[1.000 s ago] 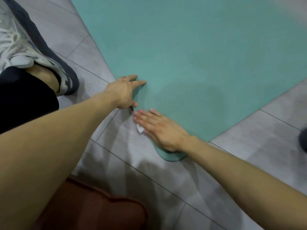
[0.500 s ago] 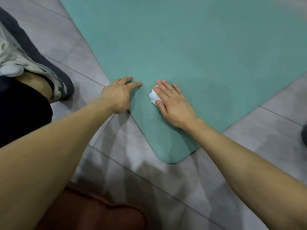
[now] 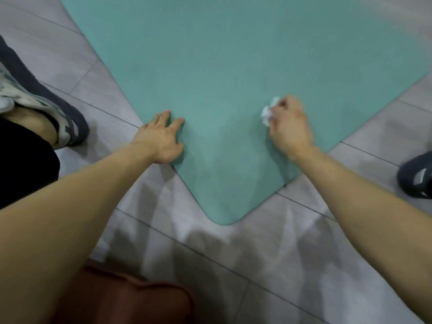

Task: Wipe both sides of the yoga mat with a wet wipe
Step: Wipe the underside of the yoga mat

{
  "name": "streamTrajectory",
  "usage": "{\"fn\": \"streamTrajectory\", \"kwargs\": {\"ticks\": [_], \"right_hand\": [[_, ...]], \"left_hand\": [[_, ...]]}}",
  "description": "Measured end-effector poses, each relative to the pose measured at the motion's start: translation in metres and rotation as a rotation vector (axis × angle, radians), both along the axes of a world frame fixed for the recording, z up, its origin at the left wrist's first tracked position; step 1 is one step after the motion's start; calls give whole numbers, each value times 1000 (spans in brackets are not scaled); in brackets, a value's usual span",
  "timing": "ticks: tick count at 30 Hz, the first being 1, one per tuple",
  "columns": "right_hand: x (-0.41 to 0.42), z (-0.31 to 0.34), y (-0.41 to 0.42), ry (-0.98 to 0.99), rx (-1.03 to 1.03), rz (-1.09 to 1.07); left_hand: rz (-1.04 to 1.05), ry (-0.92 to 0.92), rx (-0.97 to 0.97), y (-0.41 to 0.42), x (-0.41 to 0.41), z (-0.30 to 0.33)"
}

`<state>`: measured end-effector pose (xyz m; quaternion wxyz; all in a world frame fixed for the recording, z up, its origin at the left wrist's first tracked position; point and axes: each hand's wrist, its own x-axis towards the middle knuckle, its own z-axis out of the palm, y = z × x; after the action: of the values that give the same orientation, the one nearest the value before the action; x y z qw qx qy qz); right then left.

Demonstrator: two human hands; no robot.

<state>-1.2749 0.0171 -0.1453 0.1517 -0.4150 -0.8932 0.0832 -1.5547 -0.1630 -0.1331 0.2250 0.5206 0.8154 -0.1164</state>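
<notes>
A big green yoga mat (image 3: 233, 66) lies flat on the gray floor (image 3: 268, 265). It fills the top and middle of the frame, and one round corner points down toward the bottom middle.

The left hand (image 3: 161, 136) sits at the left edge of the mat, near the middle of the frame. Its fingers (image 3: 163, 116) are straight and spread, pressing flat on the mat and holding nothing. It looks like it keeps the mat from sliding.

The right hand (image 3: 288, 127) is on the mat at the right of the middle. Its fingers are curled around a small white wet wipe (image 3: 268, 113), which is bunched up and pokes out on the left of the hand. The wipe touches the mat.

So the wiping is going on now, near this corner, on the side that faces up. The mat does not show plain wet marks, so it is hard to tell how much of this side is clean. The other side is still face down on the floor. The mat must be turned over and wiped there too.

A shoe (image 3: 67, 122) is at the left and another shoe (image 3: 416, 176) at the right edge.
</notes>
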Motion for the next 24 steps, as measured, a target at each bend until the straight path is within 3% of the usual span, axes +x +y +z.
{"fn": "streamTrajectory", "kwargs": {"ticks": [1,2,5,7,8,11,16,21,24], "right_hand": [[5,-4,1,1,-46,-117],[6,-9,-14,4,-71,-93],[14,-10,-88,19,-205,568],[22,-10,-79,-84,-128,796],[23,-12,-58,-67,-70,693],[31,-14,-4,35,-72,90],[51,0,-21,-24,-96,258],[79,-6,-29,136,-133,44],[84,-15,-37,165,-147,54]], "left_hand": [[-10,40,18,-1,8,-2],[-31,82,74,-3,19,-4],[-107,94,311,-12,58,-3],[-158,64,396,-21,84,-3],[-202,49,407,-25,98,-3],[-307,24,372,-41,141,-2],[-378,93,225,-40,174,-1],[-543,109,242,-39,202,8],[-454,180,194,-53,201,6]]}}
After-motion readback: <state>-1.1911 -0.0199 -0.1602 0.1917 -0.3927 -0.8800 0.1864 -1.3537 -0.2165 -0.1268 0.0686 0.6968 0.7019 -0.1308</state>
